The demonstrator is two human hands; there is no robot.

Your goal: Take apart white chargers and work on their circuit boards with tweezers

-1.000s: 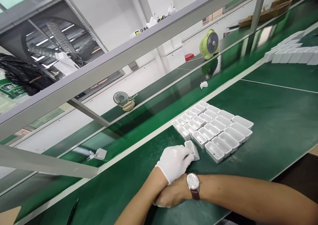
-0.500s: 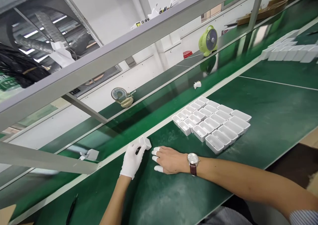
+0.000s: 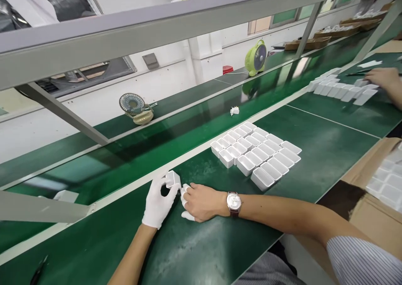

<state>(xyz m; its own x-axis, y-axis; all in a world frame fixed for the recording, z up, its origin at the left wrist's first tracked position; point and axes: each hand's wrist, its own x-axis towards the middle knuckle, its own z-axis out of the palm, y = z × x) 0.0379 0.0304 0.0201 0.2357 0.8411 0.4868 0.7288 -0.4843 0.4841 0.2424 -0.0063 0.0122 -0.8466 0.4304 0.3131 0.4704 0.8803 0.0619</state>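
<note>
My left hand (image 3: 158,201), in a white glove, pinches a small white plastic box (image 3: 172,179) between thumb and fingers, near the back edge of the green work surface. My right hand (image 3: 199,202) lies palm down just right of it, white finger cots on its fingertips. Its thumb is apart from the other fingers, and nothing shows in its grasp. The fingertips come close to the box and my left thumb; whether they touch is unclear. To the right, several open white boxes (image 3: 264,175) stand together in rows.
Green conveyor belt (image 3: 188,140) runs behind the pale rail. White part (image 3: 235,110) lies on it. Beyond stand a small fan (image 3: 132,104) and a green fan (image 3: 255,58). Another person's hand (image 3: 383,77) is by more white boxes (image 3: 341,90). Black tool (image 3: 39,270) lies lower left. Cardboard box (image 3: 377,222) stands right.
My right hand has come closer to my left hand and the box it holds. The camera view has turned right, bringing another person's hand and a cardboard box into sight.
</note>
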